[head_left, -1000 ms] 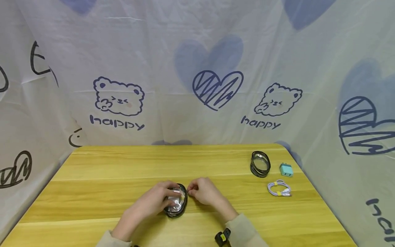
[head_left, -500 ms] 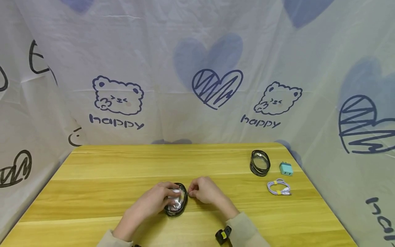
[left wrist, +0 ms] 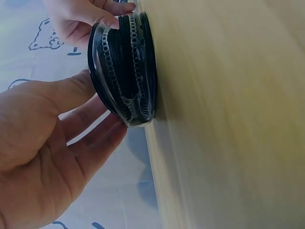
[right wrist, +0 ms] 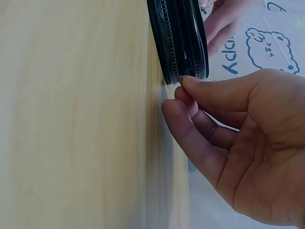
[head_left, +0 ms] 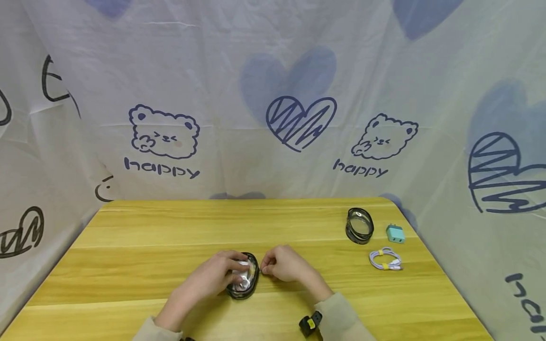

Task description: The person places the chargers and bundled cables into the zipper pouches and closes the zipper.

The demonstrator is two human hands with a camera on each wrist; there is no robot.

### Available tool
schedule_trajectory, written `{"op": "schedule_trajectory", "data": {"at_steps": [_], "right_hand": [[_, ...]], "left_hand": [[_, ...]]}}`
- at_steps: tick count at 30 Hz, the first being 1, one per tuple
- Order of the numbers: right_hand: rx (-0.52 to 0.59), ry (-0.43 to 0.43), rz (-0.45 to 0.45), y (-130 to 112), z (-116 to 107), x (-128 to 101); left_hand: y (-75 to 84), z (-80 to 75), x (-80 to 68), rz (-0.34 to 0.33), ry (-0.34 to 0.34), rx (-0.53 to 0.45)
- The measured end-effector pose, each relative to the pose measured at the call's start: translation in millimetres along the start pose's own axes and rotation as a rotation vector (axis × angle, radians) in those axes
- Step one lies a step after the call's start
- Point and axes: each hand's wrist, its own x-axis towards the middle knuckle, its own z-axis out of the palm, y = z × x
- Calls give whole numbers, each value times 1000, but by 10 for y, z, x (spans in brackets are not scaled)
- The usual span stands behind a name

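A small round pouch (head_left: 246, 285) with clear faces and a black zipper lies on the wooden table (head_left: 149, 237), near its front middle. My left hand (head_left: 226, 271) lies over its top and left side, fingers curled around it. The left wrist view shows the pouch (left wrist: 126, 71) on edge against the table, with my left hand (left wrist: 102, 126) behind it. My right hand (head_left: 263, 269) pinches thumb and forefinger together at the pouch's right rim. In the right wrist view that pinch (right wrist: 183, 82) sits on the zipper band of the pouch (right wrist: 181, 38). The zipper pull itself is hidden.
At the back right of the table stand a second round zipper pouch (head_left: 359, 226), a teal charger plug (head_left: 395, 234) and a coiled white cable (head_left: 386, 260). A printed cloth backdrop (head_left: 273, 94) closes in the table on three sides.
Both hands stay at the pouch. The right hand's pinch has crept slightly rightward and toward me along the rim.
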Motion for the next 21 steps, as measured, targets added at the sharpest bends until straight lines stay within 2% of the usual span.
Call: {"op": "schedule_trajectory", "data": {"at_steps": [11, 16, 21], "right_hand": [[-49, 108, -13, 37, 68, 58], [-42, 118, -10, 36, 89, 71], [-40, 120, -6, 38, 95, 75]], "left_hand": [[-9, -14, -5, -50, 7, -16], [-15, -11, -5, -10, 32, 13], [-19, 11, 15, 49, 21, 31]]}}
